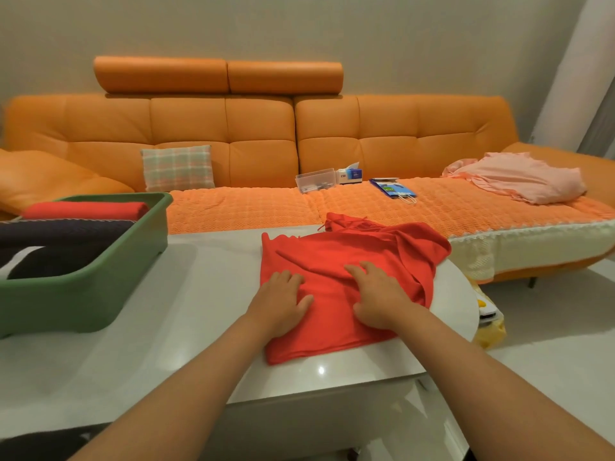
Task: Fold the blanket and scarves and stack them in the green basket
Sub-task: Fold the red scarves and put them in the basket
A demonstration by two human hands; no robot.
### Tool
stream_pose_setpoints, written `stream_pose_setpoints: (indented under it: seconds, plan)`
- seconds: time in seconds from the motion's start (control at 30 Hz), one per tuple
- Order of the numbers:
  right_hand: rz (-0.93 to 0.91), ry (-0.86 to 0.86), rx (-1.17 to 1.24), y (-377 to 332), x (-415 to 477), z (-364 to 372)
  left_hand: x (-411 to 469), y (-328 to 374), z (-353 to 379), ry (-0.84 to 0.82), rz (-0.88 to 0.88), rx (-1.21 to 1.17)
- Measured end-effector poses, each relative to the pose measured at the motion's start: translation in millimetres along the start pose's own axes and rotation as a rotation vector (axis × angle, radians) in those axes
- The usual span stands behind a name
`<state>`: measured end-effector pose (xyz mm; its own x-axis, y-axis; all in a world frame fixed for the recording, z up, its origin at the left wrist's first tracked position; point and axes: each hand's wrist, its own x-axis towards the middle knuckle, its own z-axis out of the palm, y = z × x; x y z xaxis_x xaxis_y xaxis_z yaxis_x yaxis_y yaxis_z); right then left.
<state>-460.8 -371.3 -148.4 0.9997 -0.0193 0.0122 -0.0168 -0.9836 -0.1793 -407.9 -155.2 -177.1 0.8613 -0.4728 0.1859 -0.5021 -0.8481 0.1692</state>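
Note:
A red scarf [332, 257] lies partly folded on the white table [186, 314], its far end bunched and fringed toward the sofa. My left hand [283, 299] rests flat on the scarf's near left part, fingers straight. My right hand [376, 294] presses flat on the scarf just to the right, fingers spread. The green basket [100, 281] stands at the table's left and holds a folded red cloth [86, 209] and folded dark cloths [56, 241].
An orange sofa [253, 128] runs behind the table, with a plaid cushion [178, 168], a clear box [314, 179], a tissue pack [349, 174], a blue bag [392, 188] and a pink garment [519, 179]. Yellow items [489, 317] sit on the floor at the table's right.

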Motion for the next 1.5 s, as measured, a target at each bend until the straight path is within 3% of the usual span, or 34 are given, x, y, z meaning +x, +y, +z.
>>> stream_pose_setpoints:
  seconds: [0.07, 0.13, 0.3, 0.67, 0.87, 1.17, 1.27, 1.33, 1.4, 1.5]
  plan:
    - [0.033, -0.126, 0.012, -6.1, 3.4, 4.0, 1.5, -8.0, 5.7, -0.11, -0.016, 0.026]
    - [0.037, -0.135, -0.051, -13.6, 9.7, 4.0, 0.5, -18.1, 7.3, -0.204, -0.05, 0.039]
    - [-0.002, -0.135, -0.055, -49.4, 25.1, 4.6, -12.2, -58.3, -8.9, -0.265, -0.038, 0.107]
    - [-0.171, -0.247, 0.191, -164.4, 61.3, 12.8, -82.3, -178.9, -48.2, -0.281, -0.116, 0.103]
    - [-0.108, -0.002, 0.115, -180.0, 87.3, 21.4, -69.7, -182.6, -50.6, -0.043, -0.081, 0.05]
    - [-0.456, 0.211, -0.246, -211.3, 124.1, 47.1, -19.0, -196.2, -25.1, 0.395, -0.128, -0.163]
    - [-0.253, 0.252, -0.126, -203.2, 133.1, 46.2, -13.6, -198.7, -18.3, 0.432, -0.16, -0.126]
    - [-0.023, 0.216, 0.013, -190.9, 140.4, 39.8, -9.9, -199.5, -20.3, 0.371, -0.167, -0.103]
    - [0.149, 0.101, 0.086, -177.1, 143.8, 31.8, -9.7, -201.3, -22.8, 0.151, -0.162, -0.104]
    - [0.212, 0.002, 0.085, -164.5, 146.8, 26.6, -5.6, -202.7, -28.0, -0.162, -0.173, -0.009]
